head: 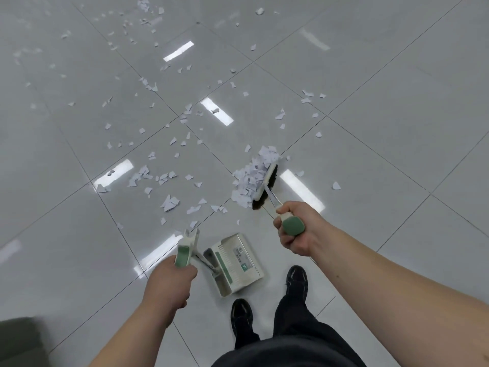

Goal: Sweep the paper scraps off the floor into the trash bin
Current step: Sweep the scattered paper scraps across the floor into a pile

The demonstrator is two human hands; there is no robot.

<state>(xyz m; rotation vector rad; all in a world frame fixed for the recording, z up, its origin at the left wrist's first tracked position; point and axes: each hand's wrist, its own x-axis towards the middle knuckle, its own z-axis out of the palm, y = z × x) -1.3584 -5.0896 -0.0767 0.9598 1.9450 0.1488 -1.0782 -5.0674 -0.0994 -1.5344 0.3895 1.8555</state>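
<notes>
White paper scraps [169, 178] lie scattered over the glossy grey tile floor, from near my feet to the far left. My right hand [296, 229] grips the green-capped handle of a broom. The dark-bristled broom head [267, 185] rests on the floor against a gathered heap of scraps [251, 178]. My left hand [170, 279] holds the green grip of a long-handled dustpan. The white and green dustpan [235, 263] sits on the floor just in front of my shoes. No trash bin is in view.
My two black shoes [296, 282] and dark trousers are at the bottom centre. A dark olive object [18, 340] fills the bottom left corner. Bright light reflections streak the tiles. More scraps [144, 6] lie at the far top.
</notes>
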